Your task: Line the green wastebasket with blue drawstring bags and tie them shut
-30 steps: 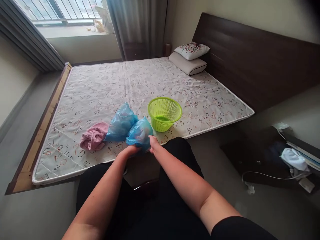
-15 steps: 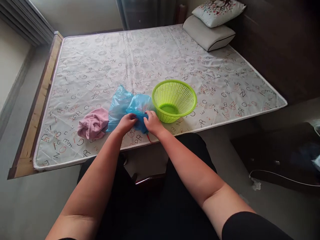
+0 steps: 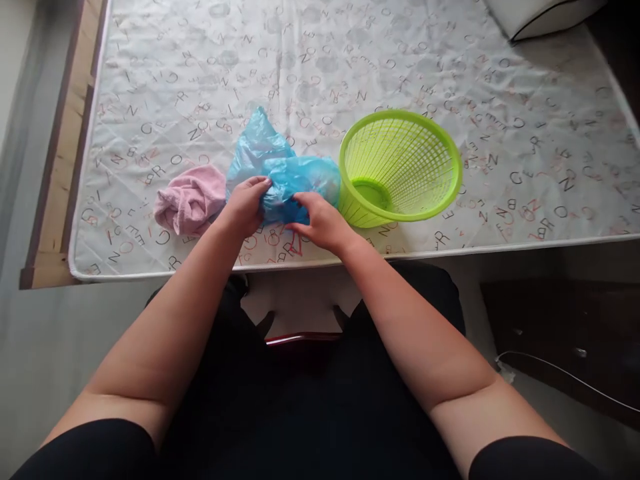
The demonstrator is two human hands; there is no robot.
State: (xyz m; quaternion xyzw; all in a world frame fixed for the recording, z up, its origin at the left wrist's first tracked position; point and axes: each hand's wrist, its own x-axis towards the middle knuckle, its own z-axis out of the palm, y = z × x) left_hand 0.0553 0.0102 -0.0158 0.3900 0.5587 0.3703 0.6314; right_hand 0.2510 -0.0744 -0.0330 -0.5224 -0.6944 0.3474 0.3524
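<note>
A crumpled blue plastic bag [image 3: 314, 175] lies near the mattress's front edge; what is inside cannot be made out. My left hand [image 3: 246, 204] pinches its left side, the thumb pressed on the film. At the bag's lower right, my right hand [image 3: 323, 221] has thumb and forefinger spread apart, the forefinger against the film. Beneath that hand a thin red string [image 3: 297, 245] rests on the mattress. A bunched pink towel [image 3: 193, 200] sits left of the bag. Close on its right stands a lime-green plastic basket [image 3: 407, 217], with nothing seen inside.
The letter-print mattress [image 3: 200, 87] lies on a wooden bed frame [image 3: 63, 193]. Part of a white pillow [image 3: 540, 17] shows at the far right. My knees are at the mattress edge. Below right is a dark piece of furniture [image 3: 550, 320] with a white cable [image 3: 565, 370].
The head view has tipped down and come closer. My right thumb and forefinger have spread apart at the bag, while my left hand stays on it. Towel and basket keep their places.
</note>
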